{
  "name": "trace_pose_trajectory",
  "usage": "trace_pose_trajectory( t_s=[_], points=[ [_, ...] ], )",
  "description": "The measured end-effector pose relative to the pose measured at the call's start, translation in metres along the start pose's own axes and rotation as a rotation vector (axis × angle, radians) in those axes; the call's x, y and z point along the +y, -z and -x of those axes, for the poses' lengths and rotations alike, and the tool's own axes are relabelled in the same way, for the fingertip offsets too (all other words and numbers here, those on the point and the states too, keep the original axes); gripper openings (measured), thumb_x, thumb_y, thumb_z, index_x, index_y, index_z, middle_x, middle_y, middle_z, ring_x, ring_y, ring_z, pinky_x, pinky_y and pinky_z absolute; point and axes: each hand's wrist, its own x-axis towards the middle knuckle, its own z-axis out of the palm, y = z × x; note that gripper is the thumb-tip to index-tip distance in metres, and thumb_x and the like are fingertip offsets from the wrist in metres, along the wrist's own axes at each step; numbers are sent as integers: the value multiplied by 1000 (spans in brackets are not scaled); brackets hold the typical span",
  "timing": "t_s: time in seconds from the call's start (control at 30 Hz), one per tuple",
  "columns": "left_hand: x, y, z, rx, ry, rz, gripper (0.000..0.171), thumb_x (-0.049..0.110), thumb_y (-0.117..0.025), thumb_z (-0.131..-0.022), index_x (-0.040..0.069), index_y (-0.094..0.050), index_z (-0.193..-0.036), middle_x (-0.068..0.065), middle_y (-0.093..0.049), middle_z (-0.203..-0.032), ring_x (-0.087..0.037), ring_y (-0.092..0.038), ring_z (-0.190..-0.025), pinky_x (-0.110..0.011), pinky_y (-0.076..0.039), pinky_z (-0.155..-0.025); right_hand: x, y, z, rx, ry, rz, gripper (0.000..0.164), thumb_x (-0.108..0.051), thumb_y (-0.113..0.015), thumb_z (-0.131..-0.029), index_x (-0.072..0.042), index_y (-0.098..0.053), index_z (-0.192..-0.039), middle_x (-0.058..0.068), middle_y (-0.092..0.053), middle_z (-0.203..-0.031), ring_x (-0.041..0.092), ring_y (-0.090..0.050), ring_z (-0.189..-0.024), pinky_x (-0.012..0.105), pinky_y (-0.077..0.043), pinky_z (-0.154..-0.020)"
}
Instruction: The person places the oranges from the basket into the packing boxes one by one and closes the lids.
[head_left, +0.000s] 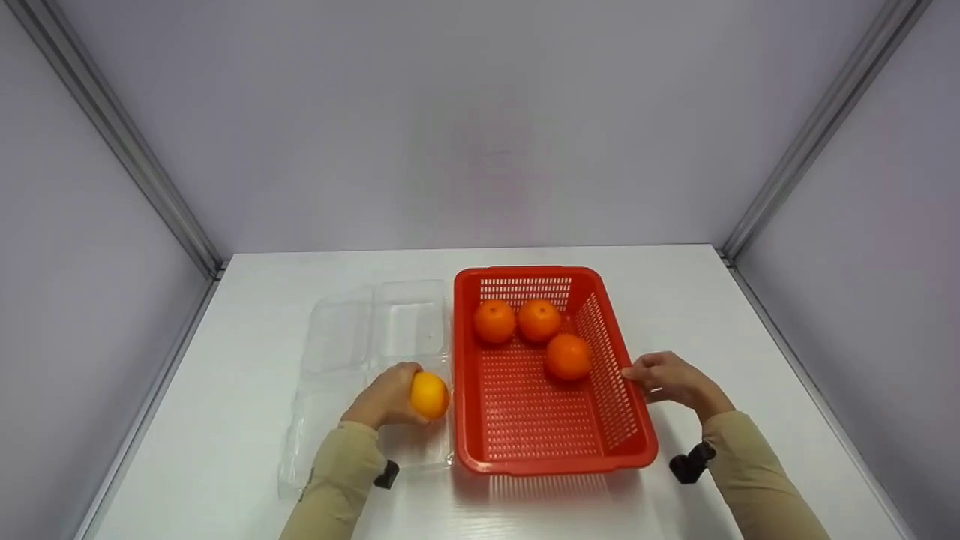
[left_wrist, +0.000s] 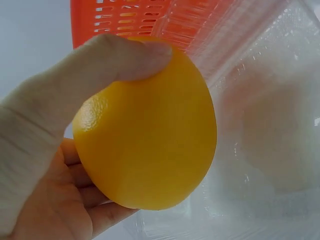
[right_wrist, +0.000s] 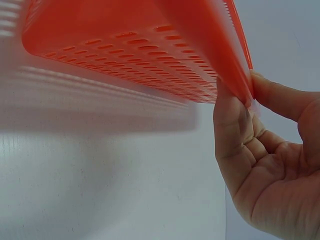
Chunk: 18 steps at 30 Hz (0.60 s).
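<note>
My left hand [head_left: 390,396] grips a yellow-orange orange [head_left: 429,395] just left of the red basket and above the clear plastic container [head_left: 409,315]. In the left wrist view the thumb lies across the top of the orange [left_wrist: 150,135], with fingers behind and beneath it. At the right, my right hand [head_left: 671,381] pinches the rim of the red basket [head_left: 547,469] between thumb and fingers, as the right wrist view also shows. Inside the basket lie three deeper-coloured oranges: one at the back left [head_left: 494,321], another beside it [head_left: 539,320] and a third nearer the right wall [head_left: 568,356].
The clear container has several compartments, and a clear lid-like half [head_left: 337,337] lies along its left side. Both stand on a white table [head_left: 225,390]. Pale walls [head_left: 480,135] enclose its back and sides.
</note>
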Motion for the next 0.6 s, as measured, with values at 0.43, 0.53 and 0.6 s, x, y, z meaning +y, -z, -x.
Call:
trace_pose_trajectory(
  t_s=[0.43,0.53,0.6],
  points=[
    [-5,-7,-3,23,42,-36,68,15,-89,-57,-3,-57,-114,-15,-63,-100,-26,-57,-86,-45,-52,-89,2,0,-2,11,-11,-9,19,-25,-58,-94,-7,-62,-92,-6,-66,-78,7,-63,-72,27,-57,-72],
    [-7,-9,-4,24,32,-49,68,16,-88,-56,-4,-57,-114,-16,-62,-101,-27,-57,-87,-45,-52,-89,2,0,-1,14,-13,0,19,-26,-59,-94,-7,-62,-91,-6,-66,-78,7,-62,-72,26,-57,-72],
    [-8,-10,-3,25,23,-53,69,16,-88,-56,-4,-56,-114,-17,-62,-102,-28,-57,-89,-45,-52,-90,2,0,-1,16,-14,7,20,-27,-59,-94,-8,-62,-91,-6,-65,-78,7,-62,-72,26,-57,-71]
  ],
)
